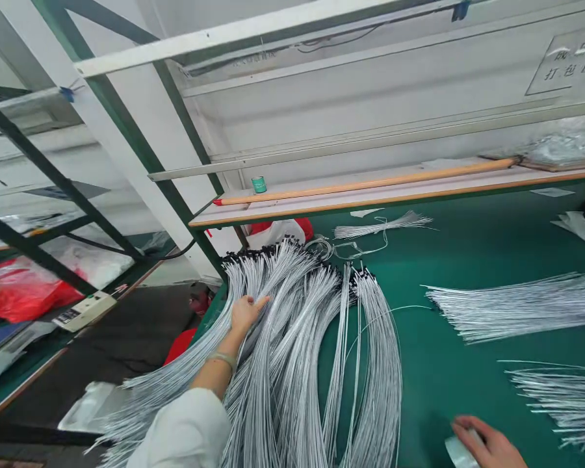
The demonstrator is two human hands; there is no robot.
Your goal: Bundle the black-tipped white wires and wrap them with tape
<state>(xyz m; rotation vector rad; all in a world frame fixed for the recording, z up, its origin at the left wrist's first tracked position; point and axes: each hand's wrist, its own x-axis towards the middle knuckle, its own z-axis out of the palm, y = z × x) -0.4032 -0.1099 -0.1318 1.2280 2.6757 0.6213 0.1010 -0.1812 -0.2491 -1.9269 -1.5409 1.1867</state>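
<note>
My left hand (245,314) reaches into a thick pile of thin grey cables (292,338) with black ends, near their far end. Its thumb points right, and the other fingers curl down among the strands, partly hidden. Most cables bend over the table's near and left edges. A separate curved bunch of the same cables (383,351) lies to the right of the pile. At the bottom right, my right hand (490,445) is closed on a pale, shiny, rounded piece that looks like a tape roll (461,453), cut off by the frame.
Straight cable bundles (521,305) lie on the green table (433,253) at right; a smaller bundle (383,225) lies farther back. Above the table's back runs a shelf (292,211) with a long orange pole (370,186) and a green tin (259,184). Green frame posts (175,201) stand at left.
</note>
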